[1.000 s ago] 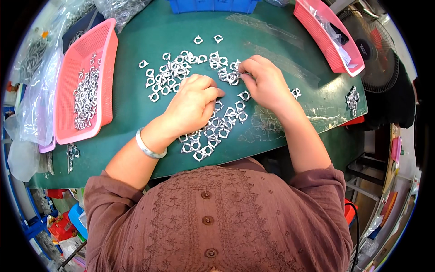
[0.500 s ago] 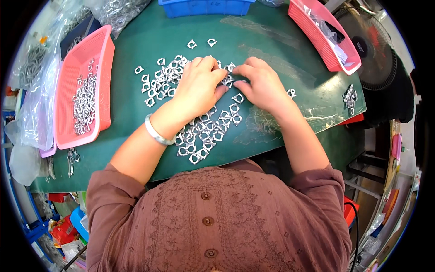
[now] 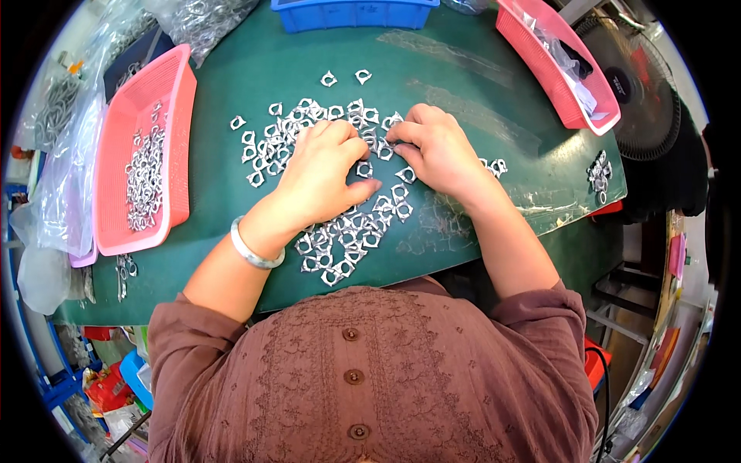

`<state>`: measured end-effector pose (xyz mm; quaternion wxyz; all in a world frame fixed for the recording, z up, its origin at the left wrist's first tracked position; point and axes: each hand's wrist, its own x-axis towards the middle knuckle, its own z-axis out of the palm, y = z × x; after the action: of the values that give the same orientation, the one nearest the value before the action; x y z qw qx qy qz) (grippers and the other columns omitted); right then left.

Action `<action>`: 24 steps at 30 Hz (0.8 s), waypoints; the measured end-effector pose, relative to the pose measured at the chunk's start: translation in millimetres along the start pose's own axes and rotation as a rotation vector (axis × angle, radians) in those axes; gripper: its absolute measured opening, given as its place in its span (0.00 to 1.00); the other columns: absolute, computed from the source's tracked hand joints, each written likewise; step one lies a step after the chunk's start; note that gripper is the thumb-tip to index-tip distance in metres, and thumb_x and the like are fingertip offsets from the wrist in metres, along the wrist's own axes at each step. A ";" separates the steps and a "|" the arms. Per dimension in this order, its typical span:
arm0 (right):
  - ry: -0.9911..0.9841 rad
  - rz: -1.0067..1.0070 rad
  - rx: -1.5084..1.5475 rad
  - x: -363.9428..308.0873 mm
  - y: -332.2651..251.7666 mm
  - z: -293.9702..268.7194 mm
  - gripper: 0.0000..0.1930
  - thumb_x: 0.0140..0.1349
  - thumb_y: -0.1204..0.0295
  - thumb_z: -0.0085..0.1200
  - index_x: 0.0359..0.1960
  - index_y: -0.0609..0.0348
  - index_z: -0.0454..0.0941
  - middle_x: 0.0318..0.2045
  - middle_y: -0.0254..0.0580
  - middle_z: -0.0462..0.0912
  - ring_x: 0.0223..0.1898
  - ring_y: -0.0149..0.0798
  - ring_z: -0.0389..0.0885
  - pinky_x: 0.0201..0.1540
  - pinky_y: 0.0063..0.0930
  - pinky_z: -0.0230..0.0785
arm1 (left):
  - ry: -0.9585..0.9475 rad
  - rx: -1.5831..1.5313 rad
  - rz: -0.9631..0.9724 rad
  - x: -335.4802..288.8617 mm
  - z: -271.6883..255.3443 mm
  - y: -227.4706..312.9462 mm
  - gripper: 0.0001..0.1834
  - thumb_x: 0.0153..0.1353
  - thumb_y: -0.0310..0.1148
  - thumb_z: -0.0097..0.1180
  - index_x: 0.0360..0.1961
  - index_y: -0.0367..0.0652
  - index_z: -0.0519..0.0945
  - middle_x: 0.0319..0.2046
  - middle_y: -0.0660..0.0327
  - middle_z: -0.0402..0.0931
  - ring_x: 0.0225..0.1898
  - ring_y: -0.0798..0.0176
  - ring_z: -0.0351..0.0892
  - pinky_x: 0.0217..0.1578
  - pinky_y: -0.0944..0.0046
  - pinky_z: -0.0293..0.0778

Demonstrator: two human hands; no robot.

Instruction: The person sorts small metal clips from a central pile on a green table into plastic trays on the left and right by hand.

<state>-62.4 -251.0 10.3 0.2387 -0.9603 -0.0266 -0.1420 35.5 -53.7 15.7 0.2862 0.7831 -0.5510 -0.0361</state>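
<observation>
Many small silver metal rings with pointed lugs point(image 3: 349, 231) lie loose on the green tabletop point(image 3: 255, 69), spread around both my hands. My left hand point(image 3: 320, 170) rests over the middle of the pile. Its fingers curl down among the rings and its thumb stands apart, with a ring in the gap between them. To the right, my right hand point(image 3: 436, 147) has its thumb and forefinger close together on a metal ring point(image 3: 384, 149) at the pile's right edge. Its other fingers are bent, and their tips are partly hidden.
A pink basket point(image 3: 185, 147) with more metal pieces stands at the left. Another pink basket point(image 3: 525, 46) holding plastic bags is at the far right, beside a black fan point(image 3: 641, 85). A blue bin point(image 3: 355, 17) sits at the far edge. Small metal pieces point(image 3: 599, 176) lie near the right corner.
My left hand has moved left and nearer to me, away from the right hand, and its thumb has spread. My right hand has shifted only slightly. More rings show between the hands.
</observation>
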 end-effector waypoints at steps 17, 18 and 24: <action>-0.106 -0.099 -0.348 -4.7 -24.2 -21.1 0.05 0.51 0.72 0.60 0.29 0.56 0.79 0.33 0.39 0.75 0.41 0.43 0.75 0.46 0.36 0.65 | 0.124 -0.026 0.024 1.2 5.0 -12.6 0.15 0.52 0.25 0.63 0.43 0.41 0.81 0.39 0.56 0.74 0.45 0.51 0.72 0.51 0.55 0.66; -0.081 -0.076 -0.259 -2.8 -24.5 -18.0 0.06 0.52 0.71 0.61 0.30 0.57 0.79 0.34 0.40 0.75 0.42 0.44 0.75 0.46 0.37 0.65 | 0.127 -0.044 0.010 1.7 5.3 -12.8 0.14 0.52 0.25 0.63 0.42 0.41 0.81 0.39 0.56 0.74 0.45 0.51 0.72 0.51 0.55 0.67; -0.096 -0.040 -0.139 -4.5 -21.7 -7.0 0.09 0.52 0.71 0.63 0.35 0.57 0.79 0.34 0.40 0.75 0.42 0.46 0.75 0.46 0.39 0.66 | 0.166 -0.060 -0.012 1.7 6.9 -17.8 0.11 0.52 0.27 0.64 0.38 0.41 0.80 0.37 0.56 0.75 0.44 0.50 0.73 0.48 0.54 0.68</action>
<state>-71.1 -235.0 24.6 0.1669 -0.9796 -0.0471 -0.1019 48.6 -54.0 1.7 0.3538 0.7777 -0.5195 0.0108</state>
